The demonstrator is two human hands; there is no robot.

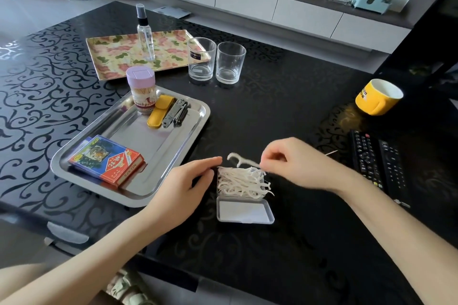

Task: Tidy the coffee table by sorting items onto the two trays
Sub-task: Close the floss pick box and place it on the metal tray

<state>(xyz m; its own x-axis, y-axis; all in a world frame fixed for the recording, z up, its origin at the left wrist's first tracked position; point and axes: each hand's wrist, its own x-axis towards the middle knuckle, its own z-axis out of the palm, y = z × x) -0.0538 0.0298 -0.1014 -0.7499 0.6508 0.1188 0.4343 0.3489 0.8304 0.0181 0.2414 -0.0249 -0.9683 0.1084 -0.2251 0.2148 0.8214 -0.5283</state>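
Observation:
An open clear box (244,213) full of white floss picks (241,182) lies on the black table, its lid flipped toward me. My right hand (295,158) pinches a single floss pick (241,160) just above the pile. My left hand (188,178) rests with straight fingers against the box's left side. The steel tray (158,168) to the left holds a toothpick jar (141,90), a yellow pouch (158,111), nail clippers (176,112) and a card box (106,160). The floral tray (111,57) behind it carries a spray bottle (145,32).
Two empty glasses (200,58) (229,62) stand beside the floral tray. A yellow mug (378,96) sits at the right, with two black remotes (374,161) nearer me. A single toothpick (331,153) lies by the remotes. The table's front edge runs below my forearms.

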